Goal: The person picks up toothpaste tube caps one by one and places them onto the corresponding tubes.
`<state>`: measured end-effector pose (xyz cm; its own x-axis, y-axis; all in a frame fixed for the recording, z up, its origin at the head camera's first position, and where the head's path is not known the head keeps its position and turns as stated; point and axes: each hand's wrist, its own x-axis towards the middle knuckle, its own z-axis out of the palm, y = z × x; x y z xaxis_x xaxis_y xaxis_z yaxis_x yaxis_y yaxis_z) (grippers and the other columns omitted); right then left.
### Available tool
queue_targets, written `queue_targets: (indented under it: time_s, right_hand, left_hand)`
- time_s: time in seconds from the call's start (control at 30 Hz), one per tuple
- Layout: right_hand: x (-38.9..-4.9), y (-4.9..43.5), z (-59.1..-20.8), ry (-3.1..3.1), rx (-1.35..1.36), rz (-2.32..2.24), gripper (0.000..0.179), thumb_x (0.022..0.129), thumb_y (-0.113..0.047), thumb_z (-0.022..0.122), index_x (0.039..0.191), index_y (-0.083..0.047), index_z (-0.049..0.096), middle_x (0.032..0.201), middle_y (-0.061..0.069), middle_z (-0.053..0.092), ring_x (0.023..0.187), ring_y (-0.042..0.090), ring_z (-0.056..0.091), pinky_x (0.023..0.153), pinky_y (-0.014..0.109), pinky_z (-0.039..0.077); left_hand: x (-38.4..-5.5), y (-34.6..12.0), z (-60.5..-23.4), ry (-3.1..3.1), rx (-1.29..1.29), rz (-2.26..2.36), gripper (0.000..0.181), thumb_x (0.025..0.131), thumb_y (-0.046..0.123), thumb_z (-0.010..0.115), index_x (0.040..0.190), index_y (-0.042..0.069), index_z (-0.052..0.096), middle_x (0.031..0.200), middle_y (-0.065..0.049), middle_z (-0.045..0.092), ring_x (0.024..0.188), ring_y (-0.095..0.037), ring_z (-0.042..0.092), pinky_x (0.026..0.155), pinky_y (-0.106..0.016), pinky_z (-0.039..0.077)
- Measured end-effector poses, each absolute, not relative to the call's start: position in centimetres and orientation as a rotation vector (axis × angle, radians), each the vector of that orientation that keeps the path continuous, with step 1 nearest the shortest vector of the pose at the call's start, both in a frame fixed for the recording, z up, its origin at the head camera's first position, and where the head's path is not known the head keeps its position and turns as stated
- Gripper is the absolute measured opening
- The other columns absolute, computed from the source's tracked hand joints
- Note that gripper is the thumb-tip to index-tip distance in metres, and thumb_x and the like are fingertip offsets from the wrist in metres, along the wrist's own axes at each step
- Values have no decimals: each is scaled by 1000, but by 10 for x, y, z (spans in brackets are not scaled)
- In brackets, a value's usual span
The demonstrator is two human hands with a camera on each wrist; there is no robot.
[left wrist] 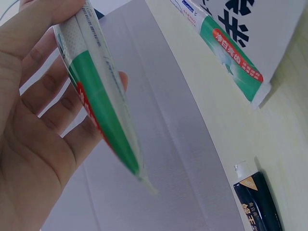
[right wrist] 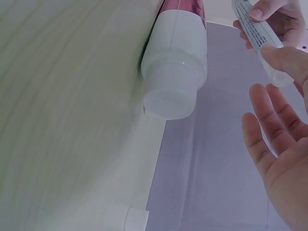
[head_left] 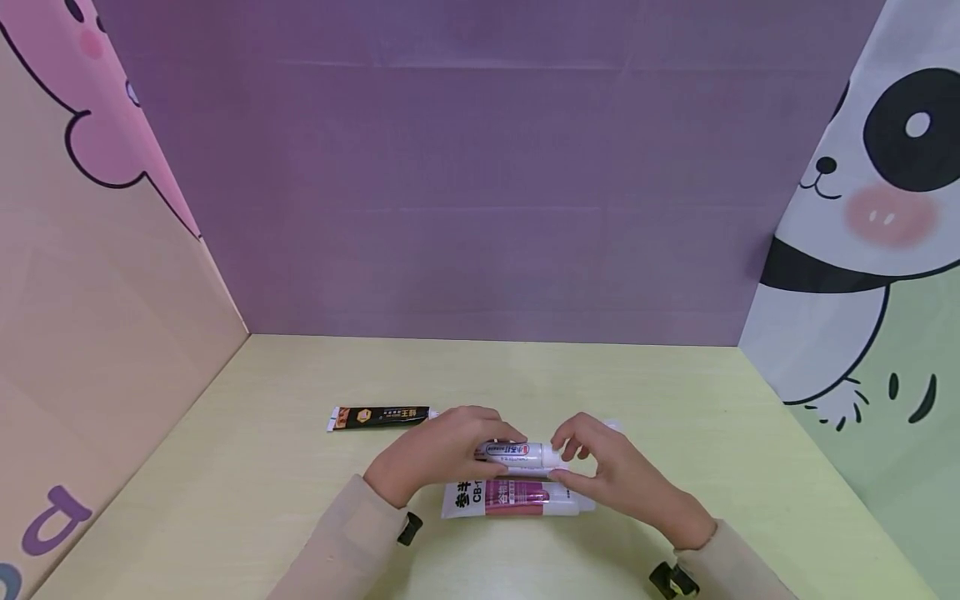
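My left hand [head_left: 453, 446] grips a white-and-green toothpaste tube [left wrist: 103, 106] near its middle, thumb on one side and fingers on the other. At the tube's white cap end, my right hand [head_left: 622, 471] pinches with thumb and index finger. Its other fingers [right wrist: 272, 130] are spread and relaxed. Below the held tube in the head view lies a white-and-pink toothpaste tube [head_left: 517, 498], its large white cap [right wrist: 171, 91] close to the right wrist camera. Another green-and-white toothpaste tube [left wrist: 231, 55] rests on the table, mostly hidden behind my hands in the head view.
A black toothpaste tube [head_left: 382, 417] lies on the pale wooden table [head_left: 300, 500], left of and beyond my left hand. Purple backing [head_left: 480, 183] closes off the far side. Printed panels stand at the left [head_left: 112, 333] and right [head_left: 885, 375].
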<state>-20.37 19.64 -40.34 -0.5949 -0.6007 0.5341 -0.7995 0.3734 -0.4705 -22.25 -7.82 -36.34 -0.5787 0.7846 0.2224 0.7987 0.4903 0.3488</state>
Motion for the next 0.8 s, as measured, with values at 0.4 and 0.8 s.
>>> queue_targets:
  time_s: [0.4,0.8]
  right_hand:
    - [-203,195,-404,-2389,1210,1066,38,82,-2,81,106,-16,55,98,-8,58,78,15,60,54,32,54]
    - [-201,196,-403,-2519,1143,1073,24,92,-18,75,107,-18,57,87,-14,58,74,15,59,67,33,52]
  left_hand:
    - [-221,-78,-363,-2676,-1422,-635,33,88,19,79,120,14,73,101,7,65,83,-2,54,75,-15,48]
    - [-221,-79,-365,-2669,-1427,-650,31,88,20,79,119,15,74,99,8,65,82,-2,54,73,-14,48]
